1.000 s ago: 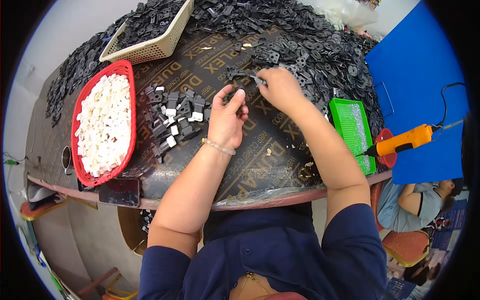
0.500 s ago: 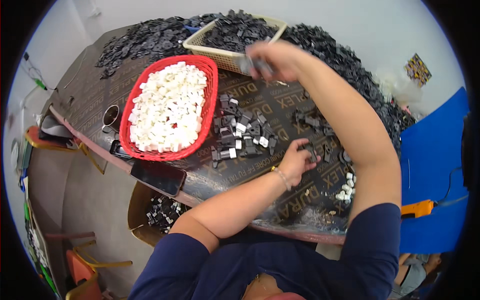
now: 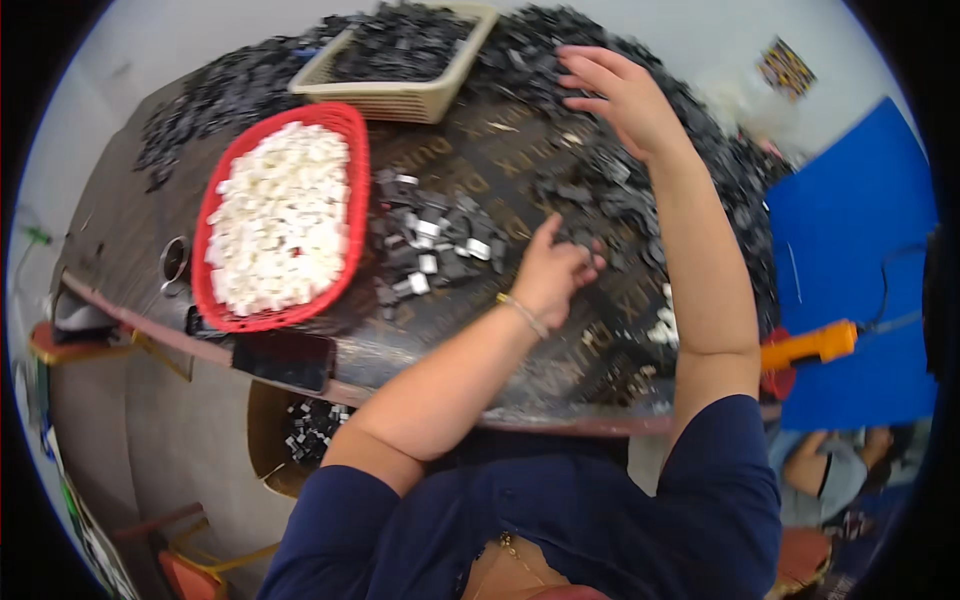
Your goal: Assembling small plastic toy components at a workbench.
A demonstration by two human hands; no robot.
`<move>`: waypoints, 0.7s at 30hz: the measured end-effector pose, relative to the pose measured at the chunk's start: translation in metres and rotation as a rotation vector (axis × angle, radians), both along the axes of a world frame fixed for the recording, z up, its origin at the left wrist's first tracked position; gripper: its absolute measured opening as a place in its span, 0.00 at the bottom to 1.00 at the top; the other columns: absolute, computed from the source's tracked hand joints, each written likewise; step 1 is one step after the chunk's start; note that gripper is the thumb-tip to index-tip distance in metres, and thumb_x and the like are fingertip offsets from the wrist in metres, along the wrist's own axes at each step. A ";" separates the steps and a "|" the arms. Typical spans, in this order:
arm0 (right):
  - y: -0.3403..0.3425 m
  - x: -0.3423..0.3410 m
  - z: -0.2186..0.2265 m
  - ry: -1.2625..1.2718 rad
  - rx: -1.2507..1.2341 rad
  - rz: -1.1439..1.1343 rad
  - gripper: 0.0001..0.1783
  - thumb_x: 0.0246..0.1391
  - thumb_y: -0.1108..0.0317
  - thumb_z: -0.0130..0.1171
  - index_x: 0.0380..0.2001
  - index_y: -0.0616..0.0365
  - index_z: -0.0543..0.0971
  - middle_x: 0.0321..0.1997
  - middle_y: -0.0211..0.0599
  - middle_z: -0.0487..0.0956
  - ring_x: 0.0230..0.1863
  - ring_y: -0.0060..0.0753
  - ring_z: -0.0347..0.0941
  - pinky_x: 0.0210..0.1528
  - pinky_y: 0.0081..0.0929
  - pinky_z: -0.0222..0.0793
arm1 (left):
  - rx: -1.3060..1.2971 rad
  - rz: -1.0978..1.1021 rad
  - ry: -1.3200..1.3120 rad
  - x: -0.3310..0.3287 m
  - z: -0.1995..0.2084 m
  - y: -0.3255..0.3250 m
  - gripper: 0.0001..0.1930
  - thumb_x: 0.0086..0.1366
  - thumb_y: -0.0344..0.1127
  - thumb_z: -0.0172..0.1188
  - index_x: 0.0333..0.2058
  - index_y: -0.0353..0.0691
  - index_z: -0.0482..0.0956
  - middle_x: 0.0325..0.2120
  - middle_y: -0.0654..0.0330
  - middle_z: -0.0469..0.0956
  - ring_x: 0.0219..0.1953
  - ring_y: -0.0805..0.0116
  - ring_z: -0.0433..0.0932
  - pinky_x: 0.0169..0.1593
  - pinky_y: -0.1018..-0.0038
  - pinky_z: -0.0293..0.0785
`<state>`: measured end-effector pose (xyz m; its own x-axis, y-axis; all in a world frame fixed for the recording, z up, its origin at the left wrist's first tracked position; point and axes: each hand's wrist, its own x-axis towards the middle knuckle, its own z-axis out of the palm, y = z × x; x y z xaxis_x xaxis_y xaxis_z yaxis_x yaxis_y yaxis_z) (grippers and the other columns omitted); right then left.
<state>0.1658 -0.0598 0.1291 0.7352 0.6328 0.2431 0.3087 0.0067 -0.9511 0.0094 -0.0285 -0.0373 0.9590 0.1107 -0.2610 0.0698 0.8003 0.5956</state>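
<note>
My left hand [image 3: 556, 272] is low over the table, beside a loose group of small black plastic parts [image 3: 590, 205]. Its thumb stands away from the fingers, and the fingertips curl near dark pieces; no held part can be made out. Farther off to the right, my right hand [image 3: 628, 100] hovers above the edge of a long heap of black plastic parts [image 3: 700, 140]. Its fingers are spread with nothing between them. Left of my left hand lies a cluster of black parts with white pieces fitted [image 3: 440, 240].
A red basket [image 3: 358, 190] full of white pieces stands left; a cream basket [image 3: 395, 103] of black parts is behind it. A phone [image 3: 285, 362] and a cup [image 3: 174, 258] sit near the left edge. White pieces [image 3: 664, 325] lie by my right forearm. Below is a box [image 3: 262, 440].
My right hand has moved right, from beside the cream basket to the black heap, and the dark part in it is gone. The whole view has shifted.
</note>
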 end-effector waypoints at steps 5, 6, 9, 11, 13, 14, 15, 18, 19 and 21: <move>-0.188 0.016 -0.071 -0.543 -0.675 -0.541 0.15 0.57 0.65 0.61 0.44 0.64 0.82 0.36 0.38 0.85 0.37 0.26 0.79 0.42 0.27 0.73 | 0.033 -0.046 -0.060 0.004 0.001 0.002 0.32 0.62 0.20 0.55 0.64 0.41 0.56 0.44 0.49 0.79 0.38 0.63 0.81 0.40 0.71 0.78; -0.202 0.004 -0.084 -0.499 -0.738 -0.579 0.13 0.54 0.67 0.62 0.41 0.64 0.83 0.36 0.44 0.85 0.38 0.34 0.81 0.43 0.30 0.74 | 0.059 -0.060 -0.056 0.001 0.002 0.003 0.31 0.63 0.20 0.53 0.64 0.42 0.57 0.46 0.48 0.79 0.40 0.61 0.81 0.43 0.69 0.78; -0.223 -0.020 -0.120 -0.451 -1.014 -0.634 0.12 0.49 0.67 0.66 0.37 0.61 0.84 0.37 0.48 0.84 0.41 0.49 0.81 0.46 0.39 0.75 | 0.063 -0.103 -0.062 -0.004 0.004 -0.001 0.28 0.67 0.22 0.48 0.65 0.44 0.57 0.47 0.47 0.78 0.43 0.60 0.81 0.47 0.68 0.77; -0.215 -0.039 -0.133 -0.382 -1.046 -0.650 0.19 0.46 0.62 0.70 0.41 0.59 0.84 0.39 0.51 0.83 0.43 0.52 0.80 0.48 0.41 0.75 | 0.095 -0.111 -0.063 -0.005 0.002 -0.001 0.27 0.68 0.23 0.48 0.65 0.44 0.58 0.47 0.48 0.78 0.43 0.61 0.81 0.47 0.68 0.77; -0.201 -0.056 -0.138 -0.489 -1.065 -0.567 0.22 0.45 0.62 0.72 0.45 0.59 0.82 0.45 0.50 0.80 0.50 0.53 0.77 0.54 0.41 0.72 | 0.139 -0.120 -0.080 -0.007 0.001 0.001 0.26 0.70 0.26 0.49 0.65 0.45 0.58 0.47 0.48 0.78 0.42 0.62 0.81 0.46 0.69 0.77; -0.198 -0.059 -0.142 -0.519 -1.080 -0.492 0.24 0.45 0.63 0.72 0.47 0.59 0.82 0.48 0.50 0.79 0.52 0.52 0.76 0.55 0.39 0.71 | 0.141 -0.120 -0.095 -0.007 0.001 0.001 0.26 0.70 0.26 0.50 0.65 0.45 0.58 0.47 0.48 0.78 0.42 0.63 0.80 0.46 0.69 0.77; -0.195 -0.057 -0.142 -0.503 -1.003 -0.426 0.23 0.46 0.64 0.72 0.46 0.60 0.82 0.47 0.49 0.78 0.52 0.51 0.75 0.56 0.39 0.71 | 0.157 -0.109 -0.094 -0.007 0.001 0.003 0.26 0.71 0.27 0.50 0.66 0.45 0.58 0.48 0.48 0.78 0.43 0.62 0.80 0.47 0.69 0.77; -0.196 -0.057 -0.137 -0.495 -0.869 -0.413 0.21 0.47 0.65 0.71 0.45 0.60 0.82 0.45 0.47 0.79 0.51 0.50 0.76 0.54 0.39 0.71 | 0.194 -0.092 -0.072 -0.007 0.002 0.005 0.25 0.72 0.29 0.50 0.66 0.46 0.59 0.48 0.47 0.78 0.43 0.62 0.79 0.48 0.68 0.78; -0.199 -0.054 -0.134 -0.451 -0.810 -0.472 0.20 0.48 0.65 0.70 0.45 0.60 0.82 0.45 0.46 0.80 0.50 0.49 0.76 0.54 0.39 0.71 | 0.184 -0.092 -0.072 -0.006 0.002 0.007 0.25 0.71 0.28 0.50 0.65 0.46 0.60 0.47 0.48 0.78 0.43 0.63 0.79 0.47 0.69 0.77; -0.199 -0.044 -0.136 -0.409 -0.709 -0.546 0.19 0.50 0.63 0.68 0.44 0.60 0.82 0.43 0.45 0.81 0.47 0.47 0.77 0.52 0.38 0.72 | 0.172 -0.087 -0.061 -0.005 0.003 0.007 0.23 0.70 0.29 0.52 0.63 0.45 0.63 0.46 0.50 0.79 0.41 0.65 0.79 0.46 0.69 0.76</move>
